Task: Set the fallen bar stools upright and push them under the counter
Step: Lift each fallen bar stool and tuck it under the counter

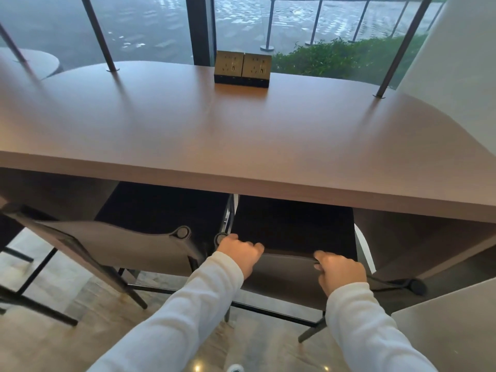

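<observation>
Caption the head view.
Left hand and right hand grip an upright stool's backrest, seat under the counter, second stool alongside.

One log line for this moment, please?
held stool: upright, seat under counter | left hand, right hand: grip its backrest | second stool: upright

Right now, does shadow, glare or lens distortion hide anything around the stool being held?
Head view: the wide lens bows the long brown wooden counter edge. Deep shadow beneath it swallows the black stool seat. The left hand and right hand, gripping the grey-brown leather backrest, are sharp and evenly lit. The only glare is small spots on the floor.
</observation>
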